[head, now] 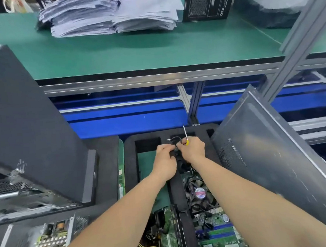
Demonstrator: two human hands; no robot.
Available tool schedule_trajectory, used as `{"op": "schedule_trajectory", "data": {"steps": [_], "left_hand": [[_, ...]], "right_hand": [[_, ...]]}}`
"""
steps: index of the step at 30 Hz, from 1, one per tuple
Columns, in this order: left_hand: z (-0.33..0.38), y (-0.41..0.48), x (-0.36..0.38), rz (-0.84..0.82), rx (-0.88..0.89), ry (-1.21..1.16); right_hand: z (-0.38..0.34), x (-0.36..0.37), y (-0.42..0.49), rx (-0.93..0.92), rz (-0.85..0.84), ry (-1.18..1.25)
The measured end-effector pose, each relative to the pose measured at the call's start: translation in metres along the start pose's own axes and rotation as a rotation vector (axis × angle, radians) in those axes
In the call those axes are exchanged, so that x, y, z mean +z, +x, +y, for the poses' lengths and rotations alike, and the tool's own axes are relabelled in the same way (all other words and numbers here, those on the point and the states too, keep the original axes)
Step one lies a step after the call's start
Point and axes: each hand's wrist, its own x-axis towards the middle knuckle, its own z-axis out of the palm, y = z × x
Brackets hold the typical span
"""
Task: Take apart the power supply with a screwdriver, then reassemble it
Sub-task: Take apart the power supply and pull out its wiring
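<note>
My left hand (pixel 166 159) and my right hand (pixel 192 150) meet over a black foam tray (pixel 131 164), and together they grip a small black part (pixel 177 155) with a thin black wire and white plug (pixel 172 139). A screwdriver (pixel 185 134) with a yellow handle is also held in my right hand, its metal shaft pointing up and away. An opened power supply (pixel 50 243) with its circuit board bare lies at the lower left. What the fingers do on the black part is hidden.
A motherboard with a cooler fan (pixel 200 193) lies under my forearms. A grey metal case panel (pixel 274 163) leans at the right, a dark computer case (pixel 21 124) stands at the left. Paper stacks (pixel 110 14) and a black box (pixel 208 2) sit on the green bench behind.
</note>
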Motion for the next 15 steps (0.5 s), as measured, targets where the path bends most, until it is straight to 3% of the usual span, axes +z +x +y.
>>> {"op": "schedule_trajectory", "data": {"steps": [10, 15], "left_hand": [[0.007, -0.018, -0.012, -0.068, -0.034, -0.087], [0.015, -0.048, -0.028, -0.084, 0.071, -0.123]], "right_hand": [[-0.022, -0.051, -0.041, -0.225, 0.046, -0.092], [-0.053, -0.082, -0.083, -0.324, 0.101, -0.007]]}}
